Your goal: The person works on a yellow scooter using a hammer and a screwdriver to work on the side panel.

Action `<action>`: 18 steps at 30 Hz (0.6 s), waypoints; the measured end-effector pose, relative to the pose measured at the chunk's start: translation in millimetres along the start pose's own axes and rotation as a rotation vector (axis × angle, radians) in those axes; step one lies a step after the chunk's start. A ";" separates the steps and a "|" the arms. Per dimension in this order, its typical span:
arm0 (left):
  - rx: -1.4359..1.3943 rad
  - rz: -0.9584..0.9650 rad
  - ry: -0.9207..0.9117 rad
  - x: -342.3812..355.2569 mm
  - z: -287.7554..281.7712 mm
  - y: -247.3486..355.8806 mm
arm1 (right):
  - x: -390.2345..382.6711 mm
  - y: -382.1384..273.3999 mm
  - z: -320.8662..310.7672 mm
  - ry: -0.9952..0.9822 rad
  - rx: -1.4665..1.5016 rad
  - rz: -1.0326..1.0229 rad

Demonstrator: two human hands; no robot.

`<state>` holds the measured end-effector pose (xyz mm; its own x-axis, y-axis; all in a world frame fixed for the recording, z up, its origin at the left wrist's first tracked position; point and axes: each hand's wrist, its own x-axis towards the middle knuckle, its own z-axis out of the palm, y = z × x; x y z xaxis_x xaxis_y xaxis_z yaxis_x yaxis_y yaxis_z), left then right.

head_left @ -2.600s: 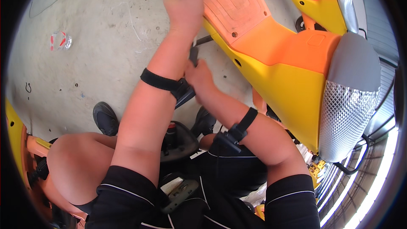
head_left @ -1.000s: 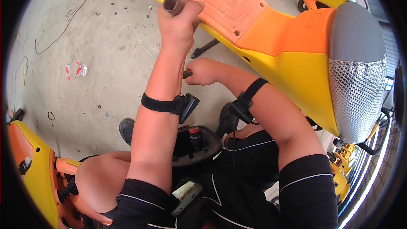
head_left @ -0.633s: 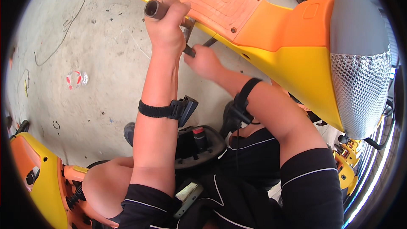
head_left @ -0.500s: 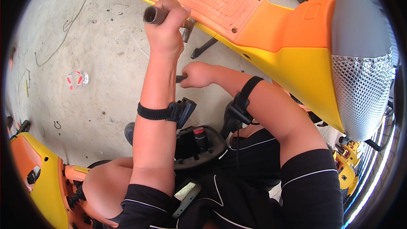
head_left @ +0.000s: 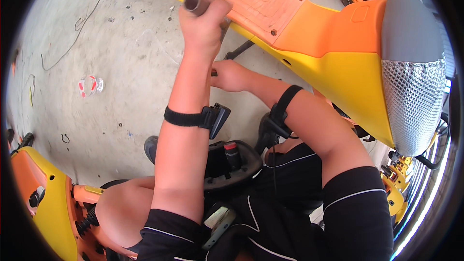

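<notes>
My left hand [head_left: 205,26] is closed around a dark metal tube [head_left: 195,4], whose hollow round end points up out of the fist. The fist is beside the yellow lower edge of an orange and yellow scooter body [head_left: 314,75]. Lower and to the right, my right hand [head_left: 233,76] is closed on a dark bar [head_left: 214,73]. Only a short bit of this bar shows; my left forearm covers the rest. I cannot tell whether the tube and bar are joined.
An open black tray [head_left: 249,164] holding a red-topped dark item is between my legs. A clear cup with red marks [head_left: 90,86] and a thin cord [head_left: 79,29] lie on the concrete floor. Another orange and yellow body [head_left: 46,183] stands at left.
My left fist has moved right and slightly farther away with the tube. My right hand has moved slightly farther away, and its bar now shows less behind my left forearm.
</notes>
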<state>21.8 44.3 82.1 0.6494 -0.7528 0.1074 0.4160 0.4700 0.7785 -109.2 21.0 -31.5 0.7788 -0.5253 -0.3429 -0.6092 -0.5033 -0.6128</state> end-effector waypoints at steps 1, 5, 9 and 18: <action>0.005 0.000 0.028 -1.2 1.2 -4.9 | 2.6 1.7 -12.1 0.103 0.056 0.073; 0.099 0.024 0.077 1.3 -16.9 -9.3 | 0.8 -9.2 13.5 0.275 0.099 0.057; 0.062 0.048 0.180 2.8 0.9 -6.3 | 16.1 8.1 -12.2 -0.038 0.116 -0.024; 0.358 0.202 0.632 -35.6 13.7 -42.7 | -30.5 -78.2 -28.0 -0.649 -0.122 0.579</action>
<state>-27.7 44.6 53.5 0.9777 -0.2090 -0.0219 0.0876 0.3107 0.9464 -89.5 57.2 46.8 0.2505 -0.2453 -0.9365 -0.9180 -0.3675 -0.1493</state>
